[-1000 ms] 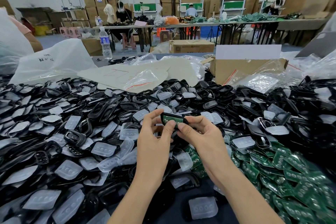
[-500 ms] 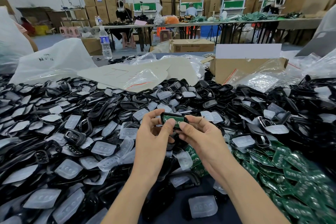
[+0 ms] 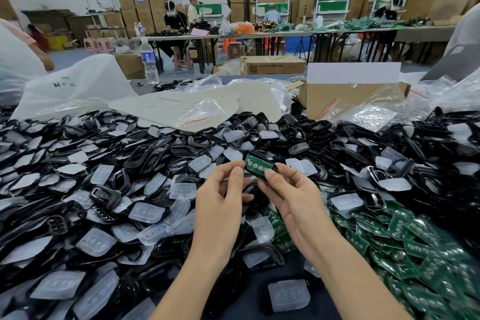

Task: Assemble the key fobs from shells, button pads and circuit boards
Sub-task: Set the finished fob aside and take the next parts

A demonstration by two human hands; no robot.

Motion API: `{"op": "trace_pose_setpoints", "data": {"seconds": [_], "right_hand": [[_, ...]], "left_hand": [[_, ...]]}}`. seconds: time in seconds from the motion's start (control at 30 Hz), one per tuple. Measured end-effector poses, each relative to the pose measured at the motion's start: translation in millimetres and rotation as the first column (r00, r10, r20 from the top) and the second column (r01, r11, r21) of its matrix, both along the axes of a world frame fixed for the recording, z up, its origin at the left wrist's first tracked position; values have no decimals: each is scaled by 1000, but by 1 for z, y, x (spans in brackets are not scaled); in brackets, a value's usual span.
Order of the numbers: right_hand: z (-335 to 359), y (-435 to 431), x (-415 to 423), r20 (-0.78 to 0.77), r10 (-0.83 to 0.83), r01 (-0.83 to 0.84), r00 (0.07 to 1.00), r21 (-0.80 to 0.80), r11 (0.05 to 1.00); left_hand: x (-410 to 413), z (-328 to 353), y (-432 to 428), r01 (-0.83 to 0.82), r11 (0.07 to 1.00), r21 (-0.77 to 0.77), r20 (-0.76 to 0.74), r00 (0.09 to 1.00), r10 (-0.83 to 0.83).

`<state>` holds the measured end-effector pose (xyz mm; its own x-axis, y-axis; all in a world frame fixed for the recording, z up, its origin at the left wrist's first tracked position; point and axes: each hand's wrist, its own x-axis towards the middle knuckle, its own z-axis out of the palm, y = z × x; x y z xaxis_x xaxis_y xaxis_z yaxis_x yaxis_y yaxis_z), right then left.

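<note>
Table: the dark table (image 3: pixel 246 293) in front of you is buried under parts almost to its near edge.
Shells: the black shells (image 3: pixel 145 161) make the biggest heap, spreading from your far left across to your right.
Button pads: the clear button pads (image 3: pixel 145 212) lie scattered over and among the shells, thickest on your left.
Boards: the green circuit boards (image 3: pixel 415 236) are heaped at your near right, touching the edge of the shell heap.
Bag: a white plastic bag (image 3: pixel 72 88) stands behind the heap on your left.
Box: an open cardboard box (image 3: pixel 337 96) sits behind the heap on your right.
Bottle: a water bottle (image 3: pixel 149 62) stands upright past the bag.
Left hand: your left hand (image 3: pixel 220 197) has its fingers curled, with thumb and forefinger pinching the left end of the key fob (image 3: pixel 259 165).
Right hand: your right hand (image 3: pixel 296 197) grasps the fob's right end, thumb on its near edge and fingers behind.
Fob: you hold it above the middle of the heap, clear of the parts below. Its long axis runs from upper left down to lower right, and its open side faces you.
Fitted board: a green board (image 3: pixel 255 164) lies inside it, its row of round contacts running along that same axis.
</note>
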<state>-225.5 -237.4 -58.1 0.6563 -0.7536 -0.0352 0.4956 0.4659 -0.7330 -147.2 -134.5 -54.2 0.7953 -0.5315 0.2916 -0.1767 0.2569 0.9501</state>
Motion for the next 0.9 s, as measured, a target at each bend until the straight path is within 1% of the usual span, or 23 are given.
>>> {"op": "trace_pose_setpoints", "data": {"seconds": [0.23,0.47,0.6,0.8,0.9], "right_hand": [[-4,0,2,13,-26,26,1000,-8,1000],[-6,1,2,-25,-54,53,998,-37,998],[-4,3,1,-56,-55,51,997,-68,996],[-1,5,-1,-85,-57,49,995,-93,994],[-1,6,-1,-107,-55,42,993,-118,992]], "left_hand": [[-3,-1,-1,23,1000,14,-23,999,-23],[-3,0,-2,109,991,-71,-190,974,-121],[0,0,-2,133,985,-108,-244,957,-156],[2,-4,-3,108,991,-81,-216,968,-124],[3,-6,-4,68,997,-44,-158,985,-74]]}}
